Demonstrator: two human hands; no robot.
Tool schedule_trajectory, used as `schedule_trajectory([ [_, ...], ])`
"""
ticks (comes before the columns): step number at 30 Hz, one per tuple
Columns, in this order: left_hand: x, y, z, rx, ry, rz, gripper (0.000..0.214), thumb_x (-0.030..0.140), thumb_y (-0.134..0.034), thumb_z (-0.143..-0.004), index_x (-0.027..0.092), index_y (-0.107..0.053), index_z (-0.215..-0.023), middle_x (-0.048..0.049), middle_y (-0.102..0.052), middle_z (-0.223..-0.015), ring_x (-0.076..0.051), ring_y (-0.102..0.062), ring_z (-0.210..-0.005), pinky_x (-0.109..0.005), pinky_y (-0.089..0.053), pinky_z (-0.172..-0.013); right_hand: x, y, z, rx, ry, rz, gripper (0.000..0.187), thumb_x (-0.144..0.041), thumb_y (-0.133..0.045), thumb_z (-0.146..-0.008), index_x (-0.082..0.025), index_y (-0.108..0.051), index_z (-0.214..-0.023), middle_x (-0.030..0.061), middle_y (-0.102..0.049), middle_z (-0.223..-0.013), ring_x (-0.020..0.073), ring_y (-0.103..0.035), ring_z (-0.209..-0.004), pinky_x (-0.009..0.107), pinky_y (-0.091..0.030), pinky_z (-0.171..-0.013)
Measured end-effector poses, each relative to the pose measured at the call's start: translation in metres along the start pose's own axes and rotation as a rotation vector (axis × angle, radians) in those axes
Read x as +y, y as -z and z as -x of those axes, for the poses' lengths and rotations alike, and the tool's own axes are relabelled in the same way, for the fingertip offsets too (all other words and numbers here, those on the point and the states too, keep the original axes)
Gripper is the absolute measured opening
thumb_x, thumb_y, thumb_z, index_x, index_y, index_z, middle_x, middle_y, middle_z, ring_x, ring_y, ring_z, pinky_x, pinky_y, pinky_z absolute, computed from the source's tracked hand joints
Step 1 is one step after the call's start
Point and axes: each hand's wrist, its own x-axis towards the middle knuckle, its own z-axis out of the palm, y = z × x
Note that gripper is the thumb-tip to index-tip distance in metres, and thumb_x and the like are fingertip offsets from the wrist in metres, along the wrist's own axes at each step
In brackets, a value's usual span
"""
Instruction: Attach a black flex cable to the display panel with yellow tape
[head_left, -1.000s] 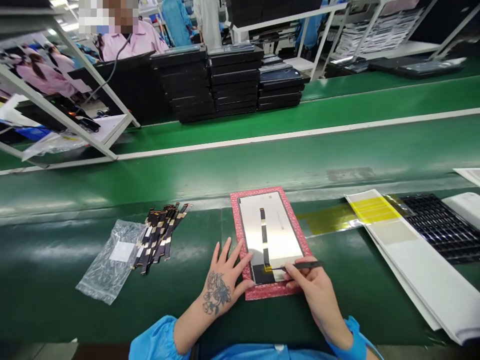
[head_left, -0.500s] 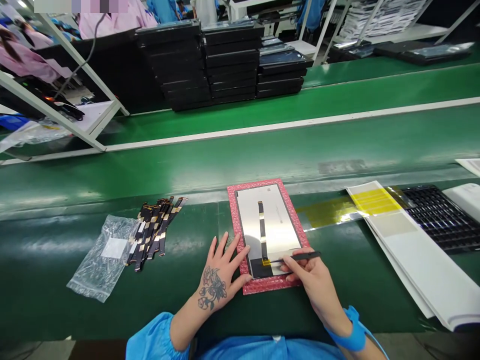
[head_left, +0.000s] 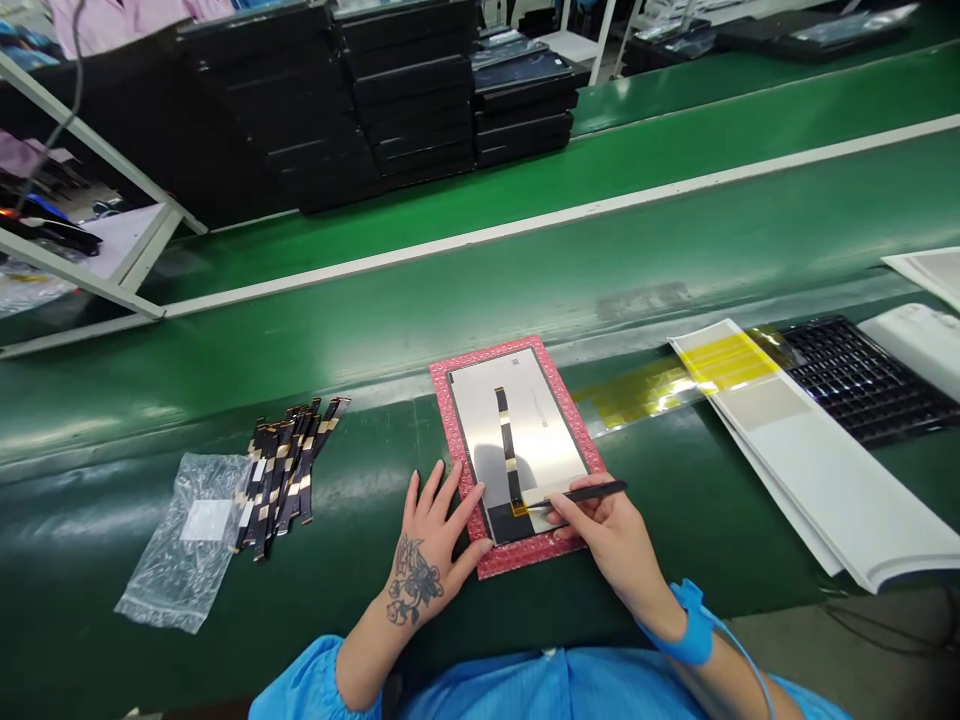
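Note:
A flat display panel (head_left: 551,420), silvery on its upper face, lies on a pink bubble-wrap sheet (head_left: 448,400). Along the panel runs a black flex cable (head_left: 506,430) with gold patches, its near end at a small yellow tape piece (head_left: 520,509). My left hand (head_left: 427,555) rests with spread fingers on the left edge of the panel and wrap, holding nothing. In my right hand (head_left: 611,530) black tweezers (head_left: 596,491) are pinched, their tips at the yellow tape. Whether the tips grip the tape is too small to tell.
Several flex cables (head_left: 281,475) lie left, beside a clear plastic bag (head_left: 184,550). To the right are yellow tape strips (head_left: 637,393), white sheets (head_left: 810,460) and a black gridded tray (head_left: 862,375). Stacked black trays (head_left: 412,100) stand behind the green belt (head_left: 525,215).
The head view has shifted, so the scene sits a little differently in frame. Both hands keep nearly the same places on the panel, and the tweezer tips stay by the yellow tape.

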Motion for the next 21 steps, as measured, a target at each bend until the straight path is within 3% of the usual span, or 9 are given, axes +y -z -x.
schedule_trajectory([
  [4,0.008,-0.001,0.000,0.047,0.011,0.103,0.045,0.026,-0.047,-0.089,0.023,-0.046,-0.134,-0.0102,-0.040,-0.144,-0.030,-0.027,-0.138,-0.059,-0.023,-0.110,0.003,0.002,0.001,-0.002,0.037,0.014,0.060,-0.056,-0.085,-0.052,-0.019,-0.047,-0.081,0.0024,-0.065,-0.065,0.0220,-0.066,-0.059,0.028,-0.055,-0.049],
  [9,0.021,0.000,-0.004,0.112,-0.069,0.134,0.038,0.020,-0.047,-0.089,0.019,-0.052,-0.126,-0.0110,-0.049,-0.136,-0.028,-0.033,-0.134,-0.056,-0.027,-0.110,0.005,0.002,0.001,0.002,0.051,0.021,0.058,-0.056,-0.084,-0.054,-0.019,-0.048,-0.081,0.0024,-0.065,-0.063,0.0224,-0.066,-0.059,0.030,-0.056,-0.051],
  [21,0.037,-0.002,-0.012,0.099,-0.115,0.068,0.035,0.023,-0.048,-0.088,0.020,-0.057,-0.122,-0.0126,-0.050,-0.134,-0.030,-0.036,-0.132,-0.055,-0.037,-0.103,0.003,0.000,0.003,0.023,0.010,0.012,0.059,-0.057,-0.085,-0.050,-0.019,-0.050,-0.080,0.0024,-0.064,-0.064,0.0221,-0.066,-0.059,0.030,-0.057,-0.053],
])
